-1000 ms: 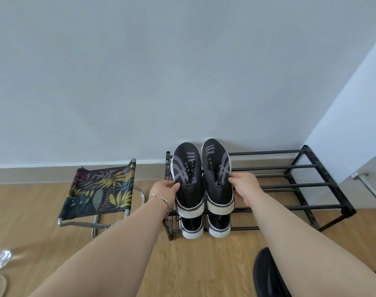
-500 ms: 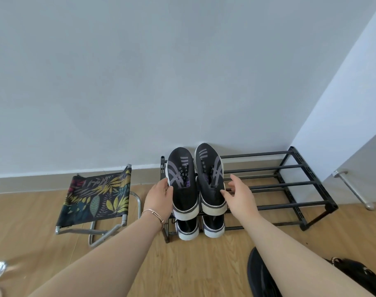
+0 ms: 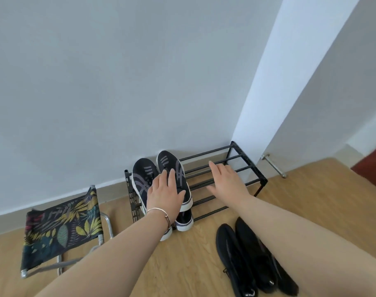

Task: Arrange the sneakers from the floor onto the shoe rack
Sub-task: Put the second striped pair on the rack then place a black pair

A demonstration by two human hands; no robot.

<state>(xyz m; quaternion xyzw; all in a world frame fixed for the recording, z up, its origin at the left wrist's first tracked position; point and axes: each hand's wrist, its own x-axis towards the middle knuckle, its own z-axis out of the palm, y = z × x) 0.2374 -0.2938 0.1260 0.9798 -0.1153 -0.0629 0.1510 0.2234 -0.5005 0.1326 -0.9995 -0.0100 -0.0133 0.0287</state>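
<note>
A black metal shoe rack [image 3: 238, 161] stands against the white wall. On the left end of its top tier sits a pair of black sneakers with grey stripes [image 3: 147, 171], toes to the wall. A second pair with white soles [image 3: 183, 221] shows on the lower tier below them. My left hand [image 3: 164, 194], with a thin bracelet, hovers flat over the top pair, holding nothing. Above the bare bars to the right, my right hand [image 3: 224, 181] spreads its fingers, also holding nothing. An all-black pair of sneakers [image 3: 244, 256] lies on the wooden floor at the lower right.
A folding stool with a leaf-print fabric seat [image 3: 60, 228] stands left of the rack. A white column [image 3: 262, 82] rises behind the rack's right end, with a metal door stopper [image 3: 273, 165] on the floor past it.
Both hands have let go of the striped pair, which now rests on the top tier. The right hand moved right over the bare bars. The view swung right, showing the black pair.
</note>
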